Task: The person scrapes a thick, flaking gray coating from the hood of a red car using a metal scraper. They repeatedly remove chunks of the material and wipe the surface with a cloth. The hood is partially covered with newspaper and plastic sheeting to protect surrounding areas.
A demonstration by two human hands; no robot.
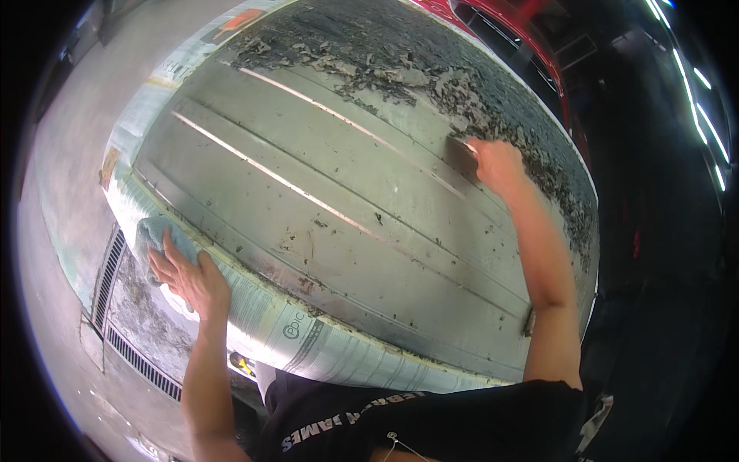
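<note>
A wide, ridged metal panel that looks like a vehicle's roof (331,192) fills the middle of the view. Loose dark flakes (431,81) of stripped coating cover its far and right parts, while the nearer part shows dull bare metal with scattered crumbs. My right hand (500,165) is closed round a scraper (462,154), its flat blade down by the border of the flakes. On the near left edge my left hand (192,281) lies with fingers spread over a grey-blue cloth (156,229), not gripping it.
Printed masking paper (269,323) is taped along the panel's near and left edges. Floor drain grates (142,362) run at lower left beside concrete floor (73,215). A red car (516,38) stands beyond the far right side, with strip lights at far right.
</note>
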